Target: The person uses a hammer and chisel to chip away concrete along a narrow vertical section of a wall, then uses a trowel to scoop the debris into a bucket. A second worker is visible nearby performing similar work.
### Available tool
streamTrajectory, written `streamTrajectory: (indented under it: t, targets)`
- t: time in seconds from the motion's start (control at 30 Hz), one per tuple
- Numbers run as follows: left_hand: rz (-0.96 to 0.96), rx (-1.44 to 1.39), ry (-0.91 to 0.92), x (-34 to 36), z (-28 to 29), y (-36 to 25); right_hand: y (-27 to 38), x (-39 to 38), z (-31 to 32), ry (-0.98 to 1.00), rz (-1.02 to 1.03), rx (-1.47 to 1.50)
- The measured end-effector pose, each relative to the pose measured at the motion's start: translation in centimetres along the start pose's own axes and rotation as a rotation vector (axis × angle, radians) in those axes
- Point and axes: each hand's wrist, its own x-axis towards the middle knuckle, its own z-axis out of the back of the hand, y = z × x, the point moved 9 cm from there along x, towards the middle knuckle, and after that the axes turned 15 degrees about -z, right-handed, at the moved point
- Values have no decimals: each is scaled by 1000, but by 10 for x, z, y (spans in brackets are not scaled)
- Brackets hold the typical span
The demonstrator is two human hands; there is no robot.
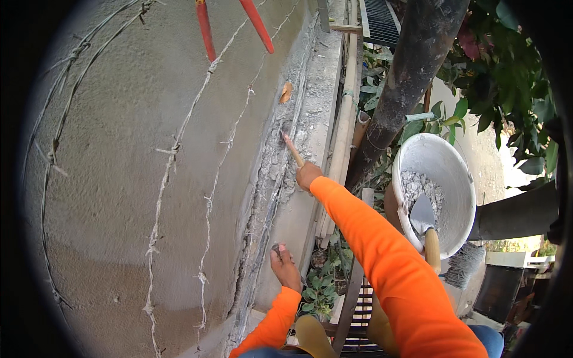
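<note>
Right hand [308, 175] grips pale wooden-handled tool [293, 150]; left hand [285, 269] curled, contents unclear; slipping risks snagging grey barbed wire [209, 206], nine o'clock

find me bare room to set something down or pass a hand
The ledge looks mostly bare between the right hand and left hand. Wall also shows between barbed wire strands, perhaps enough for a hand. Crowded: rubble around the right hand's tool; the bucket, holding debris and a trowel.

Barbed wire [173, 152] strung down the frame's left half obstructs the wall [113, 191]. Between left hand [286, 269] and right hand [308, 175], mid-frame, the ledge [293, 230] leaves room; rightward, a dark post [407, 83] and white bucket [447, 164] block.
</note>
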Motion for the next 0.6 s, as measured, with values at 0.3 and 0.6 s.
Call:
streamTrajectory:
  t: [0.3,0.6]
  targets:
    - [322,-22,-118,-8,20,50,-36,-12,-30,-18,107,-194]
    - [638,-235,-318,-36,58,78,-43,-30,-57,-37,111,-208]
